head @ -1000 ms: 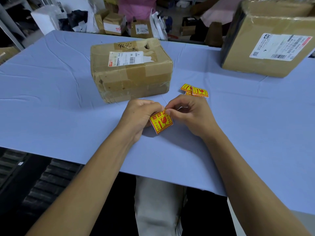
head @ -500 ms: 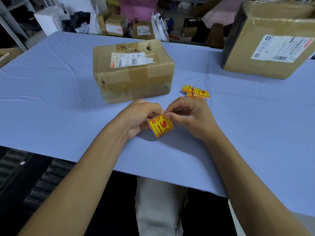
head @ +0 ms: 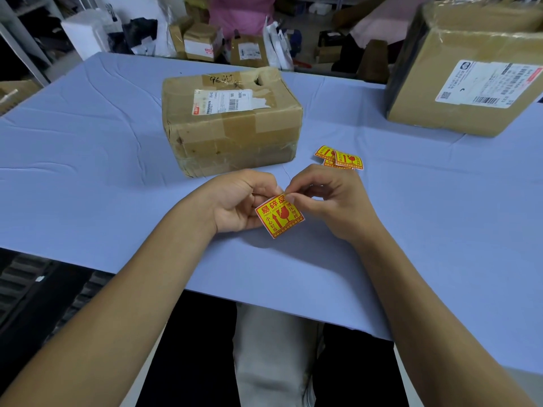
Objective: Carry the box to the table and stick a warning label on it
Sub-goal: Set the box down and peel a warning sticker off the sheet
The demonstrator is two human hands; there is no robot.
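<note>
A worn brown cardboard box [head: 232,136] with a white shipping label on top rests on the table [head: 88,160], which is covered in pale blue. Just in front of the box, both hands hold one yellow and red warning label [head: 279,216] above the table. My left hand [head: 235,204] grips its left edge. My right hand [head: 332,201] pinches its top right corner with thumb and forefinger.
A few more warning labels [head: 340,158] lie on the cloth right of the box. A bigger cardboard box [head: 470,71] stands at the far right. Beyond the table's far edge are several parcels [head: 202,42] and bags. My legs show under the near edge.
The label has stayed between both hands, tilting slightly. My right fingers have shifted onto its upper right corner. The box has not moved.
</note>
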